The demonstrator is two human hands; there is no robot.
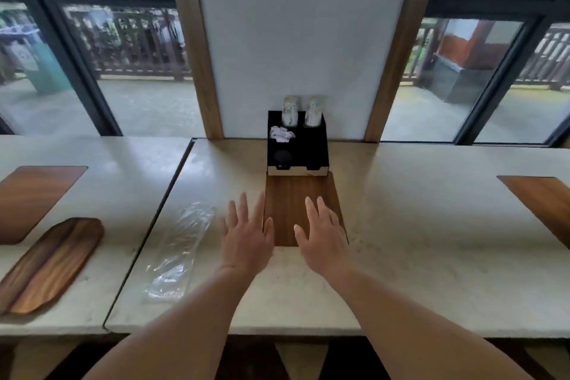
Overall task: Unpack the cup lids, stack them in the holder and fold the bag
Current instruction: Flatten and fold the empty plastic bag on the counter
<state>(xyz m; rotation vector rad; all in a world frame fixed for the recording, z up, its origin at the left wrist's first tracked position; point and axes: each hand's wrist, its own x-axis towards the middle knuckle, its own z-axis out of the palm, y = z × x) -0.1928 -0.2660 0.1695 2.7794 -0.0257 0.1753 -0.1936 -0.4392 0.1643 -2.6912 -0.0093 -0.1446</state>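
A long clear plastic bag lies flat on the pale stone counter, left of my hands. It looks slack, and I cannot tell whether anything is inside. A black holder stands at the back by the white wall panel. Its rear slots hold two stacks of paper cups, white packets lie in the middle left, and dark lids sit in the front left slot. My left hand and my right hand hover open, palms down, over the counter, holding nothing.
A wood inlay is set in the counter between my hands and the holder. A loose wooden board lies at the far left, with further inlays at the left and right edges. Windows run behind the counter.
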